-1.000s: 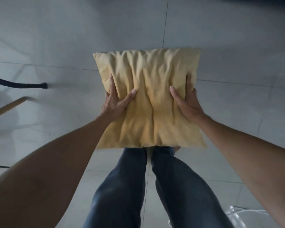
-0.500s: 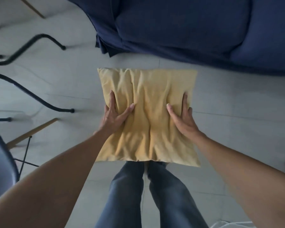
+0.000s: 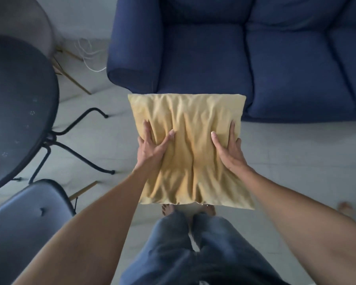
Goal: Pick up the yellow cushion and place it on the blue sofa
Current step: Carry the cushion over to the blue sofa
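Observation:
I hold the yellow cushion [image 3: 190, 145] flat in front of me, above the tiled floor. My left hand [image 3: 151, 148] grips its left side with the thumb pressed on top. My right hand [image 3: 229, 151] grips its right side the same way. The cloth is wrinkled between my thumbs. The blue sofa [image 3: 245, 56] fills the top of the view, just beyond the cushion's far edge. Its left armrest [image 3: 132, 56] and two seat pads show. The cushion's far edge overlaps the front of the left seat pad in the view.
A round dark table [image 3: 17, 103] with black metal legs stands at the left. A grey-blue chair seat [image 3: 23, 229] sits at the lower left. White cables [image 3: 88, 56] lie on the floor beside the armrest. My legs and bare feet [image 3: 188, 210] are below the cushion.
The view has swung up and forward: the sofa went from out of sight to filling the top. The table and chair came into view. Both hands kept their grip on the cushion.

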Motion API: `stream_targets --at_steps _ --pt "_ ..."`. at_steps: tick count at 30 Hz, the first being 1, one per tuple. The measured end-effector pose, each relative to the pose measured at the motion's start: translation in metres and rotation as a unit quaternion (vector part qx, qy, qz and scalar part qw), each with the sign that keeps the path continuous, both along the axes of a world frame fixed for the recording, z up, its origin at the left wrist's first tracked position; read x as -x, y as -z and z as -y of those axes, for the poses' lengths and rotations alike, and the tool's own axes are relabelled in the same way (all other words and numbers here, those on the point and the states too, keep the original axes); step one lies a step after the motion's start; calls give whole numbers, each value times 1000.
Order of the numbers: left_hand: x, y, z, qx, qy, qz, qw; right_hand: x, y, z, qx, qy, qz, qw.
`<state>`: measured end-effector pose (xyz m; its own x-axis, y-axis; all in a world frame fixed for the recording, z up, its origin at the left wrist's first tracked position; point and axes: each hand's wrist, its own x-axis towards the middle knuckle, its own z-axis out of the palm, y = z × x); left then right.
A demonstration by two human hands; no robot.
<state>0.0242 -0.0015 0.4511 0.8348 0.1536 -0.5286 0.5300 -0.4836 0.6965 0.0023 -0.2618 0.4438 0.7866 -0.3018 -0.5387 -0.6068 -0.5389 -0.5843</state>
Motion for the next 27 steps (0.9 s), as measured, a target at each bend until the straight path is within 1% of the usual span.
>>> stream_targets --at_steps 5,8,14,18,21,27 --pt "-22 -69 8 -16 18 53 998 -5 -59 -2 -18 48 75 996" --pt "-39 -108 7 -20 22 92 995 -20 -96 -4 -25 48 115 992" --pt "-76 -179 0 -5 17 171 985 -64 -168 -6 6 29 208 978" --pt "-100 -218 -4 -3 17 221 975 -93 -214 -6 15 13 254 967" --pt "-120 -242 -7 16 19 250 968 -112 -242 -6 17 10 284 959" --pt "-159 -281 -9 24 28 291 956 -149 -282 -6 15 8 334 942"
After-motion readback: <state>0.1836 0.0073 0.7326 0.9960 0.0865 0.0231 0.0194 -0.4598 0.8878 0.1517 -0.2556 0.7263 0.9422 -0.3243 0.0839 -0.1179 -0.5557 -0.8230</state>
